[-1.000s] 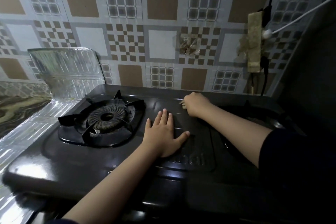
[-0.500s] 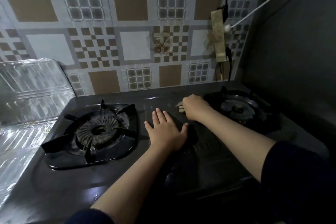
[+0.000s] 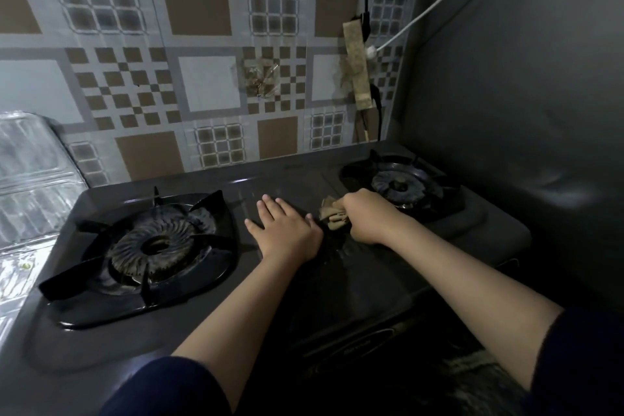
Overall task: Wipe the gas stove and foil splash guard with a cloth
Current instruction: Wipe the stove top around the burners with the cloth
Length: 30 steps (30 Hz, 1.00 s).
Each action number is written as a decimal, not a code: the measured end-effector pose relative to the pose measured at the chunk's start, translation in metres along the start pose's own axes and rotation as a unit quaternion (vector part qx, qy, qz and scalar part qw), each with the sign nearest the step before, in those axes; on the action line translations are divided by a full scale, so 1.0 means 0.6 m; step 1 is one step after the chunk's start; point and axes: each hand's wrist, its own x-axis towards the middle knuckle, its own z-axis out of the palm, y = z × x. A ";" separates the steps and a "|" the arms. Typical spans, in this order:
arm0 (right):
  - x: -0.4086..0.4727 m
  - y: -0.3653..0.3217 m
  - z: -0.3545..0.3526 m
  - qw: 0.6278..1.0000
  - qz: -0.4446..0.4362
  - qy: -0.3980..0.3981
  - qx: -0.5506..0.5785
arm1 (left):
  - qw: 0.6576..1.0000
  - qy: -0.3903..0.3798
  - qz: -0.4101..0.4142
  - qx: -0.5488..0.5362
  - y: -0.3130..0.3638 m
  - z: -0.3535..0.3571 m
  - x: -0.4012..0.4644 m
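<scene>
A dark two-burner gas stove (image 3: 297,284) fills the lower half of the view. My left hand (image 3: 287,230) lies flat, fingers apart, on the stove's middle panel. Just to its right, my right hand (image 3: 366,218) is closed on a small crumpled beige cloth (image 3: 332,213) pressed against the stove top, beside the right burner (image 3: 400,184). The left burner (image 3: 155,246) with its black pan support sits to the left of both hands. The foil splash guard (image 3: 30,186) stands at the far left edge.
A patterned tile wall (image 3: 202,78) rises behind the stove, with taped patches and a black cable and white cable (image 3: 432,8) hanging at the right. A dark grey panel (image 3: 523,94) closes off the right side. Foil also covers the counter at lower left.
The view has swung right, bringing the right burner into sight. My right hand with the cloth has slid right toward that burner; my left hand stays flat on the middle panel.
</scene>
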 end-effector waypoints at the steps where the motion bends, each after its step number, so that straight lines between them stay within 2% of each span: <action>1: -0.005 0.003 0.000 1.000 -0.001 -0.001 0.008 | 1.000 0.000 0.000 0.002 -0.001 0.000 0.001; 16: -0.081 0.059 0.030 0.997 -0.062 0.009 0.041 | 1.000 -0.007 -0.008 0.021 0.005 0.003 0.004; 26: -0.147 0.103 0.040 0.990 -0.091 0.004 0.108 | 1.000 -0.013 -0.002 0.022 0.000 0.002 -0.001; 30: -0.149 0.124 0.000 0.983 -0.082 -0.031 0.162 | 0.999 -0.013 -0.005 0.029 -0.001 0.004 0.001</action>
